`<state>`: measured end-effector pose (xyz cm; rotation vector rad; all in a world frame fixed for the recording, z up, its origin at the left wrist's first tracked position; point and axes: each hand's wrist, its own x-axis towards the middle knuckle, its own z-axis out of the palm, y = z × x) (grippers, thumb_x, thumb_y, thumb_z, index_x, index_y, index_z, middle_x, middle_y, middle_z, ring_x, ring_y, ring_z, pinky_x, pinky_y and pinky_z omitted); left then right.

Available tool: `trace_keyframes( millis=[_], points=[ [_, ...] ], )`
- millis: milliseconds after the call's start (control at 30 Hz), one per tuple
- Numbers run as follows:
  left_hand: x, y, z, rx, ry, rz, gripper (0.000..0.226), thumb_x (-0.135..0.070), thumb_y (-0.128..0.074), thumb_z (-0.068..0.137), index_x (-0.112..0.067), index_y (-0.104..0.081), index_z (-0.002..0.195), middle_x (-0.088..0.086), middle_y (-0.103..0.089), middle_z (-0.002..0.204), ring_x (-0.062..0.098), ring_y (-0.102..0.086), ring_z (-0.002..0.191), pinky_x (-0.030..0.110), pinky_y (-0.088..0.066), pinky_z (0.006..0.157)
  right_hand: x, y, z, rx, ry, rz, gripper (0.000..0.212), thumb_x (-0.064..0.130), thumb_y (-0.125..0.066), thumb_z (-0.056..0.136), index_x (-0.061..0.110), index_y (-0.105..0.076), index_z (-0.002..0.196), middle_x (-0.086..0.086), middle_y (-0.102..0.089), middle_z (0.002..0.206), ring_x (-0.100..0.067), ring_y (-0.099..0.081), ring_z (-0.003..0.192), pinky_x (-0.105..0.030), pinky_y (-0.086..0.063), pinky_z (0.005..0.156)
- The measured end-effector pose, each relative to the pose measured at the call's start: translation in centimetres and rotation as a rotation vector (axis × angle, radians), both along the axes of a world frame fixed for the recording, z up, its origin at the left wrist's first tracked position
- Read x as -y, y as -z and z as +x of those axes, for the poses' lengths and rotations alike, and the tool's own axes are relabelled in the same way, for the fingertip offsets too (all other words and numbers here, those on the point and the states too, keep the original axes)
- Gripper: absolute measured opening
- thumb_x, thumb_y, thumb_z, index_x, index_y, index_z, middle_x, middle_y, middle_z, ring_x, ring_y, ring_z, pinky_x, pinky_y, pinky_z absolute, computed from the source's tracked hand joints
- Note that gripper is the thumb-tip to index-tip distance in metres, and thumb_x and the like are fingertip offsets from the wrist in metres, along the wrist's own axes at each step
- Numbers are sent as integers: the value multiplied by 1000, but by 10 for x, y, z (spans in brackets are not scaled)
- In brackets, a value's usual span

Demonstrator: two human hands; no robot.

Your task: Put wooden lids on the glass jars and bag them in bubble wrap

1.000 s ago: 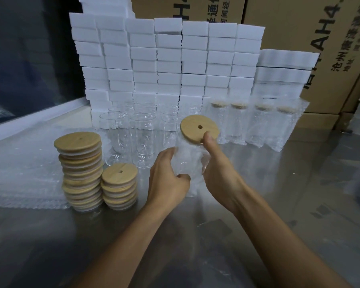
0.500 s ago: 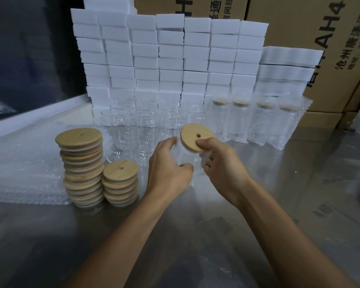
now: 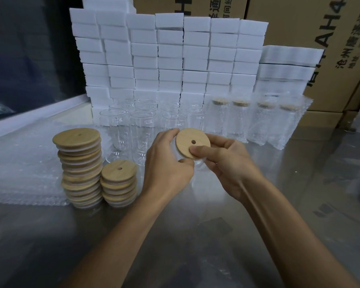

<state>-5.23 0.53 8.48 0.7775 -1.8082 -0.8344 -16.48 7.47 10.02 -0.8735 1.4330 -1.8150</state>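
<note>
A clear glass jar (image 3: 197, 165) with a round wooden lid (image 3: 190, 141) on its mouth is tilted toward me at the table's middle. My left hand (image 3: 166, 165) grips the jar's side. My right hand (image 3: 227, 161) holds the lid, thumb pressed on its top near the small hole. Two stacks of wooden lids, a tall stack (image 3: 80, 167) and a short stack (image 3: 119, 182), stand to the left. Several open glass jars (image 3: 141, 129) wait behind the hands. Several lidded jars in bubble wrap (image 3: 258, 121) stand at the back right.
A pile of flat bubble-wrap bags (image 3: 19, 169) lies at the left on the steel table (image 3: 299, 204). A wall of white foam blocks (image 3: 166, 57) rises behind the jars. Brown cardboard boxes (image 3: 320, 28) stand at the back and right.
The lidded jar has tipped toward me and come lower. My right hand moved from the lid's edge to gripping it with the thumb on top.
</note>
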Motion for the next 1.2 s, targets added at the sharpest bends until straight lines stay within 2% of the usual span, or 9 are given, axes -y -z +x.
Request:
trace_keyframes(
  millis=[167, 400, 500, 567, 767, 900, 1033, 1100, 1200],
  points=[
    [-3, -8, 1, -57, -7, -82, 59, -7, -70, 76, -17, -57, 133, -5, -58, 132, 34, -62, 109, 43, -51, 95, -2, -3, 1, -52, 39, -60, 53, -9, -84, 67, 1, -70, 117, -7, -80, 94, -16, -77, 88, -20, -59, 80],
    [-9, -19, 7, -155, 94, -6, 60, -2, -67, 77, -30, -58, 129, 17, -68, 112, 52, -58, 106, 44, -54, 83, 0, 0, 8, -274, 226, -115, 57, -3, -93, 61, 4, -72, 114, 7, -75, 93, -2, -74, 90, -17, -58, 82],
    [-9, -22, 10, -212, 136, -4, 60, 3, -61, 76, -29, -59, 128, 13, -70, 104, 33, -67, 71, 23, -47, 56, 2, 3, 11, -389, 316, -137, 44, 2, -92, 67, 7, -76, 108, 7, -77, 93, -1, -74, 87, -13, -57, 78],
    [-9, -23, 12, -258, 166, 32, 60, 6, -59, 76, -27, -62, 125, 3, -65, 78, 14, -42, 37, 16, -34, 42, 3, 6, 12, -463, 388, -163, 29, 7, -92, 71, 15, -78, 95, 10, -77, 80, -1, -74, 77, -12, -55, 70],
    [-5, -26, 16, -336, 157, -18, 52, 8, -55, 75, -24, -68, 115, 13, -41, 46, 13, -28, 34, 13, -35, 41, -1, 6, 10, -794, 656, -263, 18, 23, -81, 86, 32, -66, 80, 9, -59, 90, 2, -56, 83, -15, -42, 71],
    [-7, -25, 17, -285, 114, -189, 49, -10, -56, 69, -20, -68, 116, -2, -67, 79, 6, -47, 57, 15, -42, 61, 0, 5, 10, -652, 578, -309, 18, 17, -71, 95, 17, -58, 82, 5, -67, 77, -14, -70, 73, -39, -56, 64],
    [-3, -16, 16, -238, 235, -233, 51, -22, -61, 78, -23, -58, 128, -11, -58, 132, 6, -53, 120, 25, -43, 100, -1, 2, 12, -424, 516, -379, 16, 14, -64, 99, 11, -54, 87, -5, -74, 73, -18, -72, 61, -26, -54, 52],
    [1, -7, 15, -218, 360, -220, 69, -36, -71, 78, -25, -45, 141, -7, -52, 141, 7, -47, 132, 31, -40, 109, -2, -1, 9, -254, 502, -371, 16, 14, -63, 100, 11, -52, 88, -5, -75, 73, -20, -71, 56, -27, -52, 47],
    [11, 10, 9, -177, 483, -140, 116, -54, -85, 60, -30, -19, 152, -18, -43, 144, -1, -42, 133, 14, -39, 102, 0, -1, 2, -47, 510, -337, 13, 12, -63, 99, 8, -52, 93, -6, -75, 70, -19, -71, 54, -28, -54, 47]
  ],
)
